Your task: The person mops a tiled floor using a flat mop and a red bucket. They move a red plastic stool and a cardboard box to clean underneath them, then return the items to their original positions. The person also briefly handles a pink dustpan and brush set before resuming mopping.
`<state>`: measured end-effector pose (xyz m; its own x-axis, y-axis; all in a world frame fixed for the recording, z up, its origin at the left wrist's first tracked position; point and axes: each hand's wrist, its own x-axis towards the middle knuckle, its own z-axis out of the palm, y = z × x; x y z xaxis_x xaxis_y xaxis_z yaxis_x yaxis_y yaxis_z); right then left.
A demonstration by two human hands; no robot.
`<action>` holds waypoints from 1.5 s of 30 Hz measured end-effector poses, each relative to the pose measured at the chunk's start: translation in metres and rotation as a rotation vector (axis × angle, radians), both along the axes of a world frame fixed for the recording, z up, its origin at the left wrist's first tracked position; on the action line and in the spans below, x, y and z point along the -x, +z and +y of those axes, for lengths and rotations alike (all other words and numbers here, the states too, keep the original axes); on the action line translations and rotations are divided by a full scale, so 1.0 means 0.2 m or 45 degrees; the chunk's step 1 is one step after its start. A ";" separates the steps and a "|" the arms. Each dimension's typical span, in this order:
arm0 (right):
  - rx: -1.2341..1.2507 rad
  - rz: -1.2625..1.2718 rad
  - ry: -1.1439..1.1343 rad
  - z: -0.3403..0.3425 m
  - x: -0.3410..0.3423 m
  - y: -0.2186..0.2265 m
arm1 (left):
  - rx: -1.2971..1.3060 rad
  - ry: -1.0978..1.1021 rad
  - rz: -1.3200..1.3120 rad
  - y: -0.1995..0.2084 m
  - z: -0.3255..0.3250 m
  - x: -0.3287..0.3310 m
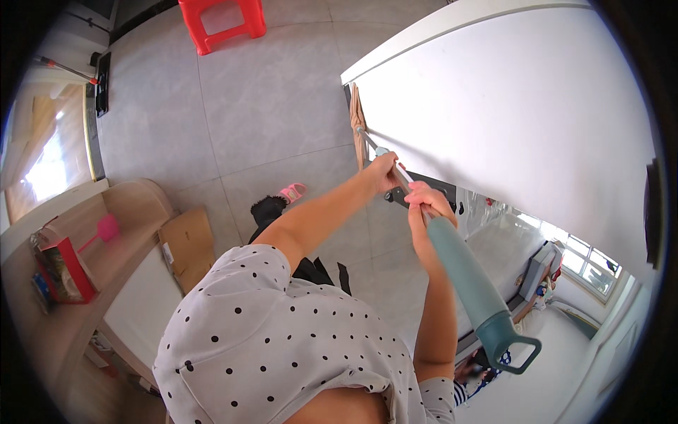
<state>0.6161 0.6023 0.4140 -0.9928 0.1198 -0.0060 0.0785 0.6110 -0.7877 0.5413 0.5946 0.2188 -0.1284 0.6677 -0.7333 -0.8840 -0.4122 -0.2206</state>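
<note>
We grip a long mop handle [462, 265] two-handed: right hand [426, 205] wrapped just above its teal sleeve (likely light, stiff, grippy), left hand [381, 172] closed around the slim metal shaft beyond. Past our fingers its head meets the white wall [508, 113]; open tiled floor [268, 106] lies leftward.
</note>
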 end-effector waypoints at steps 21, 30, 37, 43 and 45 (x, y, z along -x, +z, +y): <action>-0.065 -0.323 -0.299 -0.04 0.30 0.00 | -0.064 -0.126 -0.044 0.04 -0.02 0.28; -0.112 -0.332 -0.285 -0.05 0.15 -0.01 | -0.236 -0.159 -0.225 -0.09 0.00 0.04; -0.233 -0.301 -0.185 -0.04 -0.15 0.03 | -0.517 -0.312 -0.350 -0.35 0.12 -0.64; -0.077 -0.404 -0.248 0.01 -0.42 0.26 | -0.381 -0.415 -0.492 0.05 0.01 -0.86; 0.056 -0.433 -0.316 0.01 -0.49 0.32 | -0.322 -0.376 -0.590 0.13 -0.01 -0.85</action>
<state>0.7139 0.6053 0.4776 -0.8743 0.3475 -0.3390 0.4793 0.5071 -0.7163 0.7108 0.5929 0.2447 0.3838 0.7873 -0.4826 -0.7414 -0.0488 -0.6692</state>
